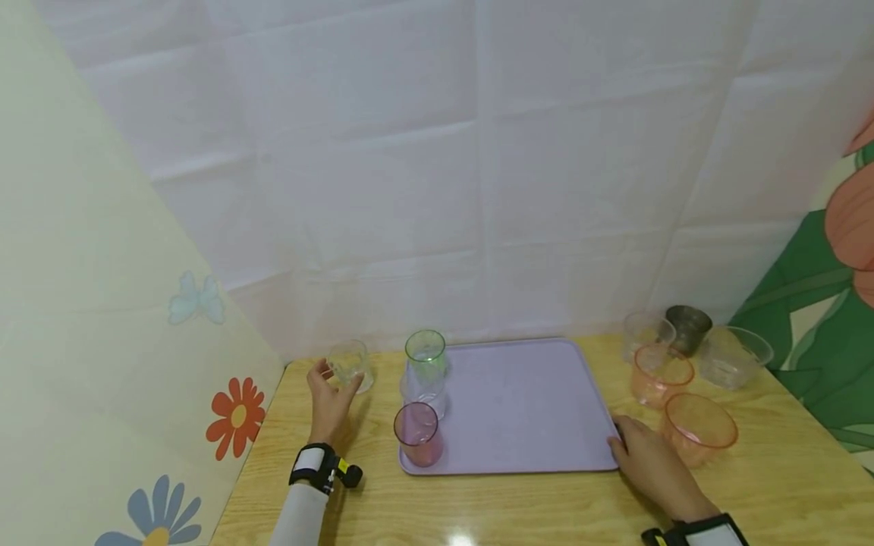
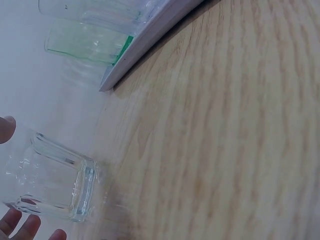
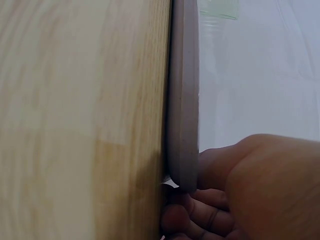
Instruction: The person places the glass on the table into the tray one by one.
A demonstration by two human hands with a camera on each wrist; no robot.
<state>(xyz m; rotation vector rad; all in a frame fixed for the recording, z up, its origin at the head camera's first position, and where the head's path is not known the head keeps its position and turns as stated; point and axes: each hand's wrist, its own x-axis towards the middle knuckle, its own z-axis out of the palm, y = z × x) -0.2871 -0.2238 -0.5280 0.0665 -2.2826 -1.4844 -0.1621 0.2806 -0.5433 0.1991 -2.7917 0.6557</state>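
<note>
My left hand (image 1: 331, 398) is around a clear drinking glass (image 1: 350, 364) standing on the table left of the tray, thumb on one side and fingers on the other. In the left wrist view its thick glass base (image 2: 86, 192) meets the wood; some fingers are spread a little off it. My right hand (image 1: 652, 462) grips the near right corner of a lilac tray (image 1: 526, 409), thumb above and fingers curled beneath the edge, as the right wrist view shows. Along the tray's left side stand a green-rimmed glass (image 1: 426, 356), a clear glass (image 1: 430, 398) and a pink glass (image 1: 419, 436).
Right of the tray stand two orange bowls (image 1: 699, 432), a clear cup (image 1: 647, 337), a dark grey cup (image 1: 688, 330) and a clear bowl (image 1: 734, 360). A white cloth wall (image 1: 478, 189) rises behind the wooden table (image 1: 519, 508). A flower-patterned wall (image 1: 136, 341) borders the left.
</note>
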